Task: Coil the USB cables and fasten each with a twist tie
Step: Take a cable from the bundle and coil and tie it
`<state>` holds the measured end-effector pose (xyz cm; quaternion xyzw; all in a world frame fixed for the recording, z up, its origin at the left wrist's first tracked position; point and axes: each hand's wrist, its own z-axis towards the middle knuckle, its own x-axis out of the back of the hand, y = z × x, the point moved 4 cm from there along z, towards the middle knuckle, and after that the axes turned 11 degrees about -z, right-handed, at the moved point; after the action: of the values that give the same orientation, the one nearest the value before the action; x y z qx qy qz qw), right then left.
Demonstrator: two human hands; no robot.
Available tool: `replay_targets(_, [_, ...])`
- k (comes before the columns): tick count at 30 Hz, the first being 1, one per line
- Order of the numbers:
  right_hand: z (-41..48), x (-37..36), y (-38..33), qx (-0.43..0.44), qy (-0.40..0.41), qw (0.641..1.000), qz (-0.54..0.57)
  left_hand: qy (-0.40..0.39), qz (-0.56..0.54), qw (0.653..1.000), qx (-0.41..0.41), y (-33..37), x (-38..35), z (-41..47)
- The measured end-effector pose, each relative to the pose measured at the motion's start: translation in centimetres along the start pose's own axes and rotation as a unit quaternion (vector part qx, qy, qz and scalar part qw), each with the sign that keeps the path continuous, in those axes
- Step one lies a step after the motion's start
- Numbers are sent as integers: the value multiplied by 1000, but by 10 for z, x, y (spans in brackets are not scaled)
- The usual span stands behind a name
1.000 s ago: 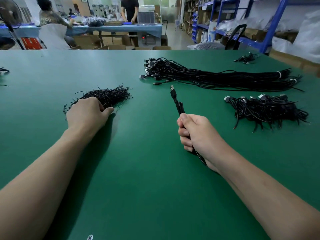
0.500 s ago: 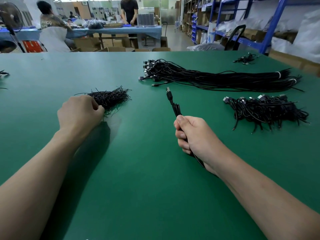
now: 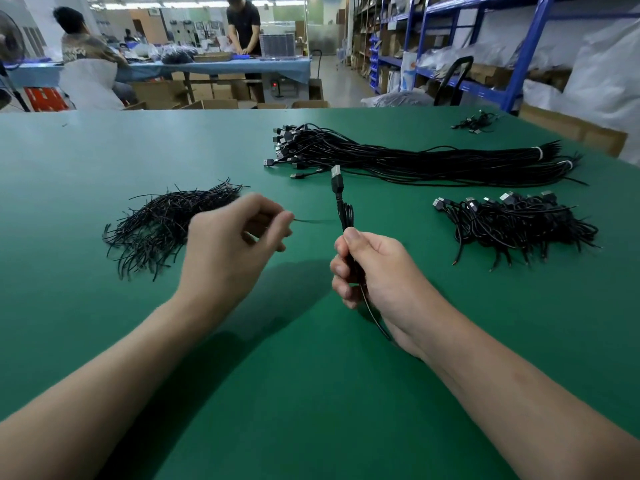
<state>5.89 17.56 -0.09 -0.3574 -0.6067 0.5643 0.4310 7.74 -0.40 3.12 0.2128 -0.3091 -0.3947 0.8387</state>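
My right hand [image 3: 377, 268] grips a coiled black USB cable [image 3: 344, 213] upright, its plug [image 3: 336, 178] pointing away from me and a loose end trailing below my wrist. My left hand [image 3: 235, 247] is raised over the green table [image 3: 104, 150] and pinches one black twist tie [image 3: 311, 221] whose free end points toward the coiled cable. Behind my left hand lies the pile of black twist ties [image 3: 162, 223].
A long bundle of uncoiled USB cables [image 3: 433, 161] lies across the far middle of the table. A heap of coiled, tied cables [image 3: 516, 223] sits at the right. A few loose cables [image 3: 476, 121] lie at the far right corner. People work at a blue table behind.
My left hand left the twist tie pile and moved right toward the cable, now pinching a single tie. My right hand kept its grip on the coiled cable.
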Motion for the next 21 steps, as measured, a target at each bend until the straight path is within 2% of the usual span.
replay_targets(3, [2, 3, -2, 14, 28, 999, 38, -46, -8, 998, -46, 11, -15, -7])
replay_targets(11, [6, 6, 0, 36, 45, 994, 94, -81, -29, 995, -51, 11, -19, -9])
replay_targets(13, [7, 8, -1, 46, 64, 992, 100, -100, -92, 991, -5, 7, -22, -10])
replay_targets(16, [7, 9, -4, 63, 80, 989, 103, -126, -216, 965, 82, 0, -26, -11])
replay_targets(21, [7, 6, -4, 70, 80, 993, 56, -135, -169, 976, 17, 4, -29, -13])
